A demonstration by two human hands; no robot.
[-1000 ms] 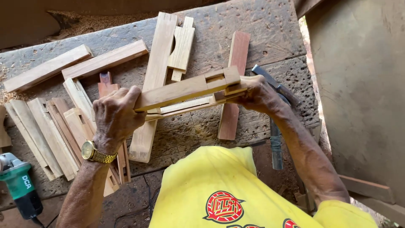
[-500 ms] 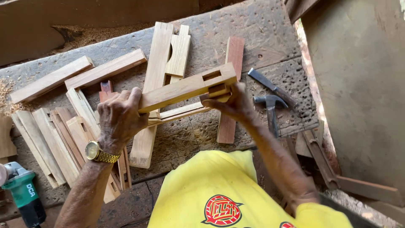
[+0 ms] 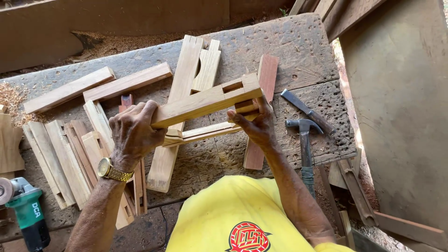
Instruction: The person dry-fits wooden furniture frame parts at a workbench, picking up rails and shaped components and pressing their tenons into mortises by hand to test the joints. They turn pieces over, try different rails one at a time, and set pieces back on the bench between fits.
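Here, a jointed wooden frame [image 3: 205,105] is gripped at both ends by the left hand [image 3: 133,133] and right hand [image 3: 254,123] above the table [image 3: 280,51], its fit seemingly being checked, with careful alignment judged necessary next.

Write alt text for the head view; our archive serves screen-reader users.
A person's left hand and right hand hold a jointed wooden frame piece above a worn workbench strewn with cut wood pieces. A hammer lies at right.

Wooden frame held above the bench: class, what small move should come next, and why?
Probably press the short crosspiece further into the slot of the top bar. The right hand is at that joint, the left hand grips the bar's other end, and the crosspiece looks not yet fully seated.
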